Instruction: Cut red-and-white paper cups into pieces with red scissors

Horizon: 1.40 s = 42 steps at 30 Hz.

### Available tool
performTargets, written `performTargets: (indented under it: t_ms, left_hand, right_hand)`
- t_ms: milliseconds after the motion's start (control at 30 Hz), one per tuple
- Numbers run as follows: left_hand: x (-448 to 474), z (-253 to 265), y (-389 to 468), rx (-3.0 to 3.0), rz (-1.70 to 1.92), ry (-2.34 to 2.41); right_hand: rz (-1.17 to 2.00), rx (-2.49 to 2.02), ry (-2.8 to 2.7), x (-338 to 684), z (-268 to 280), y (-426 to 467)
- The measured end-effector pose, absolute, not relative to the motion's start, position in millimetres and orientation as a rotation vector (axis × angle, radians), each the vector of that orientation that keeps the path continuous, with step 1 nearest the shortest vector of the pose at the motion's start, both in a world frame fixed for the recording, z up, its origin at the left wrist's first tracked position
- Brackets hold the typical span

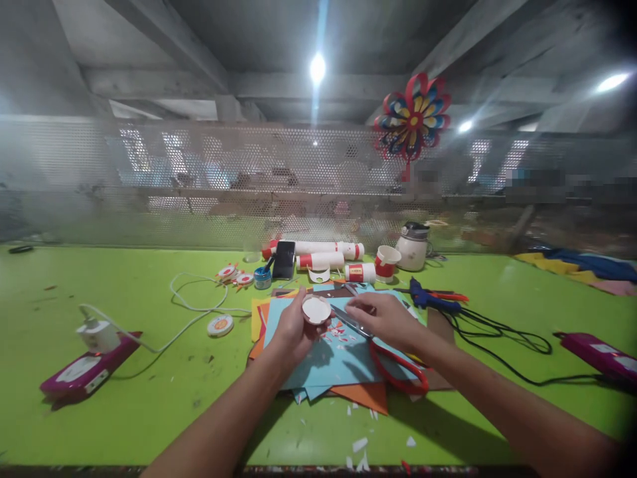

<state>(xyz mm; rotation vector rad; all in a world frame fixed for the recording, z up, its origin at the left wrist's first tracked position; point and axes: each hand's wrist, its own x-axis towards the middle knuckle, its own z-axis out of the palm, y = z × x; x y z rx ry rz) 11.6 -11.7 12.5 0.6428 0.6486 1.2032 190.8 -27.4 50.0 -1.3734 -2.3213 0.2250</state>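
Note:
My left hand point(296, 325) is closed around the edge of a small, shallow white paper cup base point(316, 309), its hollow side facing up. Just right of it, my right hand point(383, 317) hovers over the paper with fingers curled together; whatever they may pinch is too small to make out. Below that hand lie scissors with red handles point(398, 373), blades pointing toward the cup base. Under both hands is a stack of light blue paper point(318, 368) with small white and red scraps on it.
Behind stand a red-and-white paper cup point(387, 264), a jar of blue paint point(263, 277), a phone point(284, 259) and a kettle point(413, 247). A blue glue gun point(432, 297) with a trailing cord lies right. Purple power strips point(92, 368) sit at the sides.

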Motion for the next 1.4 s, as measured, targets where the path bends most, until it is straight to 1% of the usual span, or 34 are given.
performTargets:
  t_ms: [233,567,700,967,1067,1167,1267,1400]
  left_hand:
    - [21.6,6.5,-17.9,0.751,1.099,0.634]
    - [23.6,7.1,-19.2,0.756,1.055,0.596]
    - [24.3,4.4,-16.3,0.722,1.052,0.559]
    - [20.0,7.1,-16.8,0.645,1.064,0.531]
    - [13.1,11.6,-11.7,0.645,1.158,0.566]
    - [3.2,14.4,-1.8,0.611,1.328,0.694]
    - [-5.0,12.7,7.9,0.547,1.497,0.856]
    - [-3.9,6.4,10.0,0.574,1.460,0.894]
  right_hand:
    - [0.337,-1.382,-2.389,167.8,47.5,-7.3]
    - [0.185,-1.458,-2.421,174.0,44.1,-0.3]
    - [0.202,-1.445,-2.444,182.2,39.7,9.8]
    - [0.331,-1.300,-2.366,188.0,41.4,12.3]
    - [0.363,-1.258,-2.274,200.9,42.5,18.6]
    - [0.414,-1.248,-2.158,219.2,40.8,35.0]
    - [0.538,-1.199,-2.041,230.9,46.8,42.5]
    - [0.795,-0.940,-1.997,229.0,79.3,-3.6]
